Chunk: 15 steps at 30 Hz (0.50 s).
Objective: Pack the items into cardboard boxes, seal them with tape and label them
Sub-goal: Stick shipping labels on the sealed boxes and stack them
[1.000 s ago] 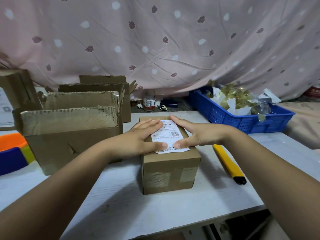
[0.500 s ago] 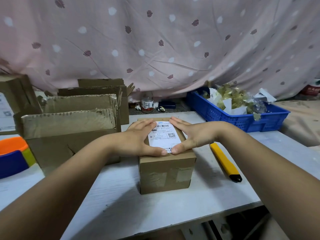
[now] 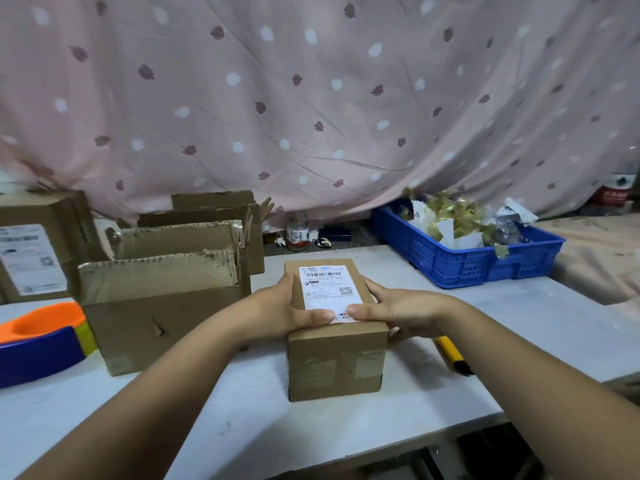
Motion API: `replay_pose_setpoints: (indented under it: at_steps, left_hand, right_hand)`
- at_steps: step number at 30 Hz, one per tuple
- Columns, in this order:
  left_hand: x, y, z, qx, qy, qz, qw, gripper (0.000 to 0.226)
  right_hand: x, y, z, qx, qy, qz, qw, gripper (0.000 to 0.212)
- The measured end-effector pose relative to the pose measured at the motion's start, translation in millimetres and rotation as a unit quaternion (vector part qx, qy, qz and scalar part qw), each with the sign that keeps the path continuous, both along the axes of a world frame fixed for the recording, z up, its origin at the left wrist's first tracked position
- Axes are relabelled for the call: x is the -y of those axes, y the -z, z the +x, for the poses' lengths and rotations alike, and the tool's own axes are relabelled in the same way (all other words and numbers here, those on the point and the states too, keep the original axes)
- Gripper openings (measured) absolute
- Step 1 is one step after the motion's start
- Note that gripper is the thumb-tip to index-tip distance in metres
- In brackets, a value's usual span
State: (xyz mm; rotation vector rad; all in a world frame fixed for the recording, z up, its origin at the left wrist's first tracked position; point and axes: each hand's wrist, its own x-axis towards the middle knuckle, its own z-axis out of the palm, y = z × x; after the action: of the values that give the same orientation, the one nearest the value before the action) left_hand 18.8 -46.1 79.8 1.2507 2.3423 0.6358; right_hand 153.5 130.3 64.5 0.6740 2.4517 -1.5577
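Where tape (image 3: pixel 313 368) crosses it, the box (image 3: pixel 337 337) bears a label (image 3: pixel 329 289).

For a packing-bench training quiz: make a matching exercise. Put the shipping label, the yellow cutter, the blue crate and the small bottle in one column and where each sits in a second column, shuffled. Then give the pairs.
1. shipping label
2. yellow cutter
3. blue crate
4. small bottle

A. behind the table's back edge, below the curtain
B. on the table, right of the sealed box, partly behind the right hand
C. stuck on top of the sealed box
D. at the table's far right, holding wrapped items

Pairs: 1-C, 2-B, 3-D, 4-A
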Motion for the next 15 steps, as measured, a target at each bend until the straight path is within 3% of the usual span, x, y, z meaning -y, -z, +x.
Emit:
replay_pose_setpoints:
  at_steps: [3, 7, 10, 15]
  left_hand:
    - [4, 6, 7, 0.067, -0.024, 0.046, 0.996, 0.104]
    - [8, 15, 13, 0.219, -0.048, 0.134, 0.965, 0.108]
    - [10, 19, 19, 0.215, -0.038, 0.2, 0.955, 0.111]
    - [11, 11, 36, 0.17, -0.012, 0.374, 0.912, 0.11]
  right_hand:
    - [1, 8, 14, -0.025, -0.006, -0.076, 0.997, 0.083]
    - [9, 16, 25, -0.063, 0.017, -0.125, 0.99, 0.076]
    - [21, 11, 31, -0.117, 0.02, -0.081, 0.99, 0.065]
    - [42, -14, 30, -0.302, 0.062, -0.018, 0.951, 0.079]
